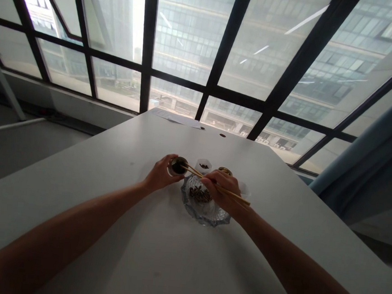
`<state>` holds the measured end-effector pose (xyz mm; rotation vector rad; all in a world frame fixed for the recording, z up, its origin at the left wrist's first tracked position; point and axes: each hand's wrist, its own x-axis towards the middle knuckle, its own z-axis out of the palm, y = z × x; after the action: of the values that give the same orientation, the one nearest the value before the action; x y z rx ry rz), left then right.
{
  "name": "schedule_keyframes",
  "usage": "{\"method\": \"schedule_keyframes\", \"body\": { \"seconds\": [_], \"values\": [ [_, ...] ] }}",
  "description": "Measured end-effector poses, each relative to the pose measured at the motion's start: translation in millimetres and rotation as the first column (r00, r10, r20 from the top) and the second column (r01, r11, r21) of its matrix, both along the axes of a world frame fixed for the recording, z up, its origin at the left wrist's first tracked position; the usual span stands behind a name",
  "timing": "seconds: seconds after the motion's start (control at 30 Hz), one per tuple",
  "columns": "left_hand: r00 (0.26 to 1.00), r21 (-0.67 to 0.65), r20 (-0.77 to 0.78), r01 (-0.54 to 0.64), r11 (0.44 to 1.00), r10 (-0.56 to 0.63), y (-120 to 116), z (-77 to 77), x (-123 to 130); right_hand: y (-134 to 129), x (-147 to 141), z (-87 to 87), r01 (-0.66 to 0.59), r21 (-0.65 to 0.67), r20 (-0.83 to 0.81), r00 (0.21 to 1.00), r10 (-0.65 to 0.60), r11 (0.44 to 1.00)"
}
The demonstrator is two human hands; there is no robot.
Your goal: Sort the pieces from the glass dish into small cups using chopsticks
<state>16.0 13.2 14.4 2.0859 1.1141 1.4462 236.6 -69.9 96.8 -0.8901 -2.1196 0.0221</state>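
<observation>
My left hand (162,175) is wrapped round a small round jar (178,166) with dark contents, tilted a little over the table. In my right hand (222,187) is a pair of wooden chopsticks (234,195), their tips at the mouth of the jar. Below the hands a clear scalloped glass dish (206,218) holds a heap of small brown pieces (199,194). Just behind the dish stands a small white cup (203,165) with dark bits in it. A round container (225,171) shows partly behind my right hand.
The white table (133,260) reaches to large windows. Papers (176,118) lie at its far edge, near two small dark round spots. Beside my right hand is a pale, partly hidden container (244,189). A blue curtain (375,147) hangs at the right.
</observation>
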Motion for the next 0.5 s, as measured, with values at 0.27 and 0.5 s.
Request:
{"method": "schedule_keyframes", "body": {
  "seconds": [0.27, 0.5],
  "values": [
    [0.999, -0.075, -0.036, -0.036, 0.997, 0.033, 0, 1.1, -1, -35, 32, 7.2, 0.146, -0.244, -0.250, 0.945, -0.208, 0.959],
    [0.997, -0.143, -0.067, -0.055, 0.988, 0.046, 0, 2.7, -2, -54, 58, 5.5, 0.174, -0.382, -0.195, 0.945, -0.263, 0.908]
  ]
}}
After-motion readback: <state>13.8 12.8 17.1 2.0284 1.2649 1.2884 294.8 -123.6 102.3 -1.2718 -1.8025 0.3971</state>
